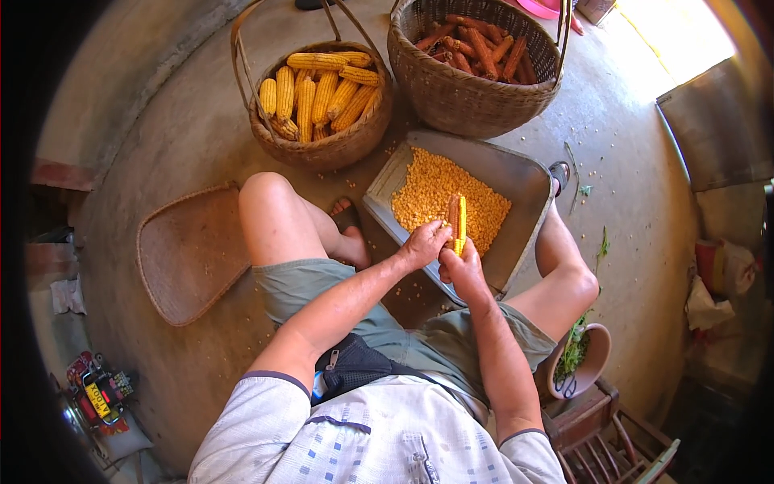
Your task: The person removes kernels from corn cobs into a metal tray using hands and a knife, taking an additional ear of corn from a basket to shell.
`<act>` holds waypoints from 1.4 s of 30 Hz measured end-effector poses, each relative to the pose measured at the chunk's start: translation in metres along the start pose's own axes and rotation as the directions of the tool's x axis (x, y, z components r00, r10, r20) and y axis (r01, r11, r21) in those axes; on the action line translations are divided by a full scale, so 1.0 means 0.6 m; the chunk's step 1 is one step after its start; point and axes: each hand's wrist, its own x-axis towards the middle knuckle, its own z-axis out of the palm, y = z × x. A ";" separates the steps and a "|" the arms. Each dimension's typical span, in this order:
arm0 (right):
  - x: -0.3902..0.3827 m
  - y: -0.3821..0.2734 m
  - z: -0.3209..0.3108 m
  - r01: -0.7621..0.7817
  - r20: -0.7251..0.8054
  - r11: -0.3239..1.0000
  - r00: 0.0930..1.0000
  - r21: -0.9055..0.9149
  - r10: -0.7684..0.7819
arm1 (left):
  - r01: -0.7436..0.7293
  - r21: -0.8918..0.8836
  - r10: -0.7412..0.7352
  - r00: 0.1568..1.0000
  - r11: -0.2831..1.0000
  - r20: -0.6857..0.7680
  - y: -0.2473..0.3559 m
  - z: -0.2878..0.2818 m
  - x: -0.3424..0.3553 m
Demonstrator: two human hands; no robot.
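My right hand (460,266) is closed round the lower end of an upright, partly stripped corn cob (458,214), yellow with a brownish strip. My left hand (427,242) is closed against the cob's left side, its fingertips pressing there among yellow bits. Both hands are over a grey metal tray (520,194) between my legs, in which loose yellow kernels (431,181) form a wide layer.
Baskets of yellow cobs (326,101) and reddish bare cobs (484,56) stand ahead. A woven scoop (185,258) lies left. A bowl with greens (592,363) and a wooden chair (592,436) are at lower right. Scattered kernels dot the floor.
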 end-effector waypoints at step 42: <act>0.090 0.002 -0.070 0.318 -0.526 0.932 0.769 -0.176 -0.362 | -0.027 0.157 -0.007 0.977 0.987 0.211 0.061 0.021 -0.024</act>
